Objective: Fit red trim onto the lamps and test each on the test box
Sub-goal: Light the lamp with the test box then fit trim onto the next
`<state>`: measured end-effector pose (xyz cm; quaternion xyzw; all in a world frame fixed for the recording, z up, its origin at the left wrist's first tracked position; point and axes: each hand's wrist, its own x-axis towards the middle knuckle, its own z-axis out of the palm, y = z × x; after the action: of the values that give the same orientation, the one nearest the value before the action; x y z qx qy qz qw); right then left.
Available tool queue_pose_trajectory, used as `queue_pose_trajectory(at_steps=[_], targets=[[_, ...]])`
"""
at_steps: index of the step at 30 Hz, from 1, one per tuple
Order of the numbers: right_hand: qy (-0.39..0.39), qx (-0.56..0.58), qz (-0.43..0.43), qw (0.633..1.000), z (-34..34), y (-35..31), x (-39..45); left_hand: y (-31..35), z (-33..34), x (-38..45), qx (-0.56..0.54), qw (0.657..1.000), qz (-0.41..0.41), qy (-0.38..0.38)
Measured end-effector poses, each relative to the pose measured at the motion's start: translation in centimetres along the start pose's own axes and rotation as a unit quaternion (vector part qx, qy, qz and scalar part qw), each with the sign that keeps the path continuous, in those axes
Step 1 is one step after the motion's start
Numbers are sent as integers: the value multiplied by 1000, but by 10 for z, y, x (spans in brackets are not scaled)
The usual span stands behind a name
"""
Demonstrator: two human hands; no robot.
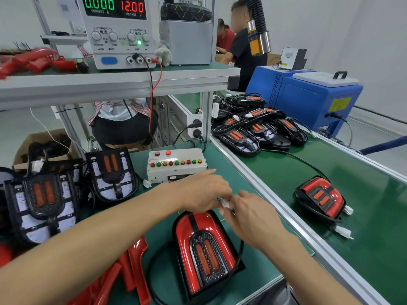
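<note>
Both forearms reach in from lower left and lower right, meeting over the green bench. Left hand knuckles up, fingers curled down, pinching one end of a small white connector; index partly extended. Right hand opposite, fingers curled, pinching the other end. Just below them lies a lamp: glossy red trim, black mesh centre, 2 orange oval lenses, black cable looped beside. Test box sits behind the hands, cream metal, a row of red, green and yellow buttons. Shelf supply reads 0.000 CURRENT A, 12.00 VOLTAGE V.
</note>
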<state>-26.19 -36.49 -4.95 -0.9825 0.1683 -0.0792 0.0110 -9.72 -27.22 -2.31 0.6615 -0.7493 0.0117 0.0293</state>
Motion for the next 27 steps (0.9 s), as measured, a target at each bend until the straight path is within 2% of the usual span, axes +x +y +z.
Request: queue_pose_trajectory(at_steps=[5,8,11,13,16,18,20,23,25,27], targets=[[-41,-3,-49,998,-15,-1,9,-1,-2,2,32,999,42,4],[-69,1,-93,993,-20,-1,9,-3,-6,1,52,997,53,-35],[-64,67,-84,992,-18,-2,5,-10,-9,-4,26,998,55,-23],[-41,104,-41,993,-13,-2,3,-11,-9,-5,23,999,47,-4],[-45,189,54,979,0,3,-3,-14,-2,-5,26,998,-54,1],[-73,279,108,951,8,6,-14,-19,4,-5,1,989,-145,1],[-92,350,127,924,16,8,-25,-23,10,-7,-38,978,-203,14],[-90,382,135,910,17,12,-33,-18,12,-17,-103,958,-265,24],[-82,421,145,892,12,18,-39,-7,9,-29,-122,942,-303,79],[-87,478,164,859,9,28,-50,12,3,-49,-122,917,-348,155]])
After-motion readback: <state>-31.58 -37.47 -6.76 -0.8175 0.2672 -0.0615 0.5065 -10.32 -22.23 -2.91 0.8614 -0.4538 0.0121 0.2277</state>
